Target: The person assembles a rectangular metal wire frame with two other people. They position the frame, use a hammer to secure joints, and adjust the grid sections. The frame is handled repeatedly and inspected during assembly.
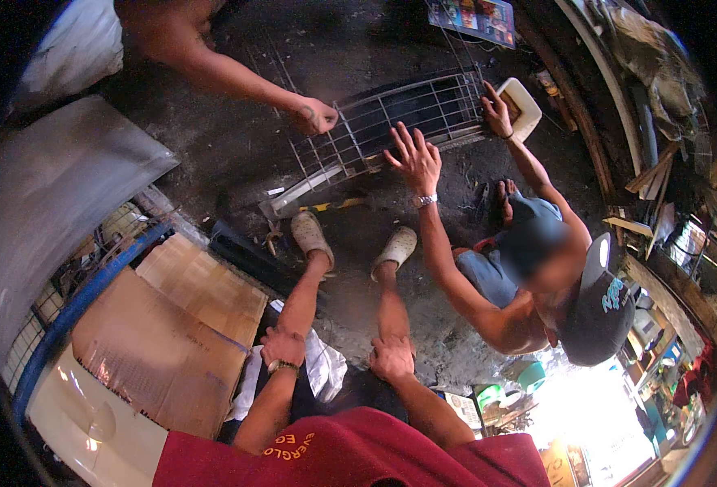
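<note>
My left hand point(284, 347), a watch on its wrist, rests on my left knee with its fingers draped over it. My right hand point(392, 358) lies over my right knee, and neither hand appears to hold a thing. Beyond my light clogs, a metal wire rack point(411, 114) lies near the ground. A person in a cap on the right has one spread hand point(417, 161) over its near side and the other hand point(497, 111) at its right end. Another person's hand point(316, 117), from the upper left, is closed at the rack's left end.
Brown cardboard sheets point(159, 353) lie at my left beside a blue bar point(90, 286). A grey metal panel point(66, 211) stands farther left. A whitish plastic container point(523, 104) sits by the rack's right end. Scrap wood point(657, 183) and clutter line the right side.
</note>
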A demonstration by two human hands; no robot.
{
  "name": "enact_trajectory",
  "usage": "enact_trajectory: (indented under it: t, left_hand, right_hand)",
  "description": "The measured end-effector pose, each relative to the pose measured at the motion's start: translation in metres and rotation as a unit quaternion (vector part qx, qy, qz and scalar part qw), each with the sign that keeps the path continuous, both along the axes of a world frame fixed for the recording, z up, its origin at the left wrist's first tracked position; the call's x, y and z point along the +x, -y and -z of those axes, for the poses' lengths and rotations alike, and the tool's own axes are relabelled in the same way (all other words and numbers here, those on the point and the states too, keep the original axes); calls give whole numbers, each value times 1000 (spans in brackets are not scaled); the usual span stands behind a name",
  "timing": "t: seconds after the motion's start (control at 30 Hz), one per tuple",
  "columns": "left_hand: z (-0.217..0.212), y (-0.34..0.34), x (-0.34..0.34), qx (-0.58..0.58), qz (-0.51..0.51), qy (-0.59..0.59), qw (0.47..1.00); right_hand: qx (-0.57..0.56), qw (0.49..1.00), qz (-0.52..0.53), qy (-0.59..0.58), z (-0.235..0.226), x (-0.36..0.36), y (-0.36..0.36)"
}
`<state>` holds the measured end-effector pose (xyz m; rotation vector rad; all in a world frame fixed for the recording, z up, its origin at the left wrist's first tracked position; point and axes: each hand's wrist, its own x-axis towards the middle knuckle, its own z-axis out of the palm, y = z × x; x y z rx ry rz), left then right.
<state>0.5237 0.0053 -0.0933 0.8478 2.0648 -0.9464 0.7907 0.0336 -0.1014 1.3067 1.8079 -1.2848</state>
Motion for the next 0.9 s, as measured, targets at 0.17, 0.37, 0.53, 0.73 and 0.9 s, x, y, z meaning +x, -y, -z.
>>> enact_trajectory:
  t: [0.17, 0.37, 0.53, 0.73, 0.9]
  left_hand:
    - [6, 6, -3, -20, 7, 10, 1000]
    - [9, 16, -3, 28, 17, -5, 999]
    - [16, 18, -4, 45, 14, 11, 999]
    - [12, 3, -7, 30, -13, 37, 999]
    - [15, -19, -24, -11, -50, -4, 999]
  right_hand:
    - [0, 1000, 7, 21, -3, -3, 2]
    - [-1, 1000, -2, 21, 1, -3, 4]
    - [16, 1000, -16, 8, 6, 3, 14]
    - [67, 996, 49, -35, 5, 0, -15]
    - [136, 967, 212, -28, 61, -2, -148]
